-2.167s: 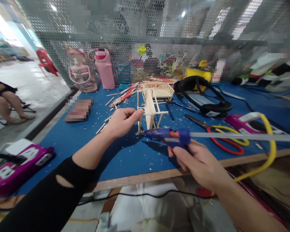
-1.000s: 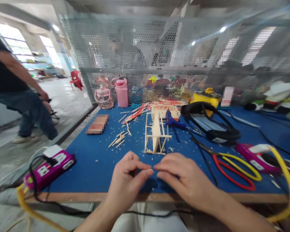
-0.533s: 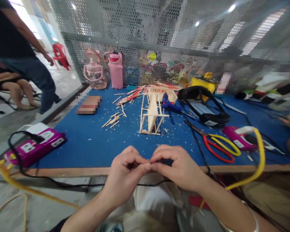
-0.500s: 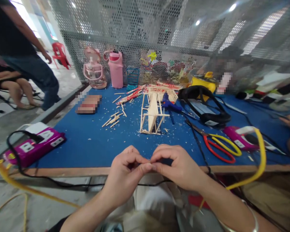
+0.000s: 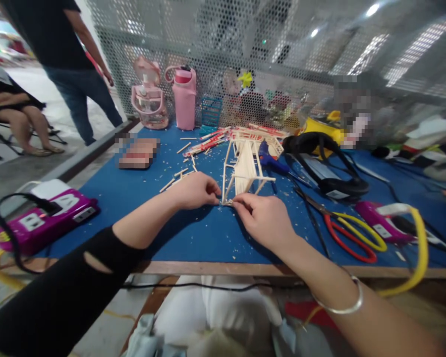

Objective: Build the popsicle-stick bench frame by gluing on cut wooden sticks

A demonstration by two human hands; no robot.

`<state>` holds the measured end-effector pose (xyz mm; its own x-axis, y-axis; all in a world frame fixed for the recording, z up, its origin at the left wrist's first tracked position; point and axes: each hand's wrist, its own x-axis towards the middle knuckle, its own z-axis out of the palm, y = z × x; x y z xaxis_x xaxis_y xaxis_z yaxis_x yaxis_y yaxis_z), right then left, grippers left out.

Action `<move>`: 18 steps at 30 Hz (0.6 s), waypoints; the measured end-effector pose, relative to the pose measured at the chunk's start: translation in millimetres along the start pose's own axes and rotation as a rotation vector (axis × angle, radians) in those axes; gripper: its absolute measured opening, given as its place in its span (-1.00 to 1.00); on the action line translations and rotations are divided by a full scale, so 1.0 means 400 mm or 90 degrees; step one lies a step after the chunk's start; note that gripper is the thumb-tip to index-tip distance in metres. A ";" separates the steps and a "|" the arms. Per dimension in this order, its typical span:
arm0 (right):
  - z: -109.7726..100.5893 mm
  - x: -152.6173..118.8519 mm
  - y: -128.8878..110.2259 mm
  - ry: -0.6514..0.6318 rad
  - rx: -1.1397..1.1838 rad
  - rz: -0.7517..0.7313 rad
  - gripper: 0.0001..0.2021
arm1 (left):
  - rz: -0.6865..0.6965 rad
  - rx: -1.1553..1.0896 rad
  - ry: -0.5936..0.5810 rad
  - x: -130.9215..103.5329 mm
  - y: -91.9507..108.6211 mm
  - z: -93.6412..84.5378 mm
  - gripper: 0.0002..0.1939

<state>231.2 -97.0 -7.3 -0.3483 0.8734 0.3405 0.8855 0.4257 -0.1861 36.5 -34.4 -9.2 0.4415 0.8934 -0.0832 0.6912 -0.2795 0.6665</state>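
A model built of thin wooden sticks (image 5: 245,166) stands upright on the blue tabletop, its open end towards me. At its lower front edge my right hand (image 5: 265,215) is closed, thumb and fingertips pinched at the base bar. Close by the front left corner is my left hand (image 5: 195,191), fingers curled and tips nearly together. Whatever sits between those left fingertips is too small to make out. Several loose short sticks (image 5: 167,184) lie partly behind my left hand. A blue glue gun (image 5: 271,161) rests against the model's right side.
Scissors (image 5: 351,235) with red and yellow handles lie right of my hands. Purple power strips (image 5: 46,218) flank the work area. Pink bottles (image 5: 185,99) stand by the perforated metal screen (image 5: 215,39). A black headset-like strap (image 5: 327,168) sits back right. A person (image 5: 70,59) stands left.
Both hands have moved forward from the table's front edge to the model's front base and have come apart from each other. The view has shifted slightly; the standing person has changed stance.
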 end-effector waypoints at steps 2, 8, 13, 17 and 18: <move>0.007 -0.002 -0.002 -0.001 0.006 0.005 -0.81 | 0.014 -0.052 0.024 -0.008 -0.008 0.015 -0.72; 0.016 0.013 0.001 0.010 0.040 0.023 -0.84 | 0.034 -0.027 0.071 -0.032 0.006 0.027 -0.76; 0.018 0.019 -0.005 -0.003 0.048 0.031 -0.83 | 0.061 0.018 0.097 -0.031 0.018 0.037 -0.83; 0.018 0.021 -0.008 -0.001 0.046 0.034 -0.83 | 0.045 0.016 0.089 -0.033 0.024 0.041 -0.84; 0.019 0.022 -0.008 -0.002 0.045 0.035 -0.83 | 0.046 0.017 0.087 -0.033 0.025 0.042 -0.84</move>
<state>223.1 -89.0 -10.6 -0.3007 0.8964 0.3257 0.8795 0.3927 -0.2688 47.0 -54.8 -13.9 0.4095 0.9098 0.0676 0.6764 -0.3525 0.6467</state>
